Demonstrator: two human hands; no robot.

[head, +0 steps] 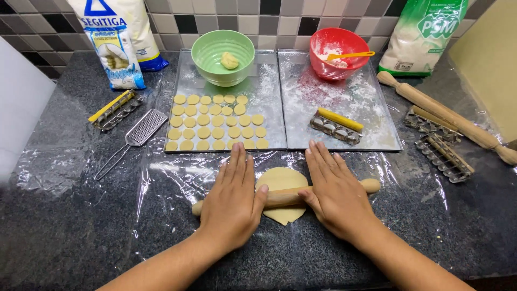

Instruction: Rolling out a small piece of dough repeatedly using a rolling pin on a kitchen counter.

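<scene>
Head view shows our left hand [232,200] and right hand [335,193] lying flat, fingers stretched out and unclenched, palms pressing a small wooden rolling pin [285,198]. Most of the pin is hidden under our palms; only its middle and two ends show. Beneath it lies a round sheet of yellow dough [282,202], partly covered by the pin, on clear plastic film [161,178] spread over the dark counter. Just beyond the pin sit two metal trays: the left tray [269,108] holds rows of small cut dough rounds [215,123] and a green bowl [223,56] with a dough lump; the right tray [371,108], floury, holds a red bowl [339,53] and a metal cutter [336,126]. Bags behind are cut off by the frame.
</scene>
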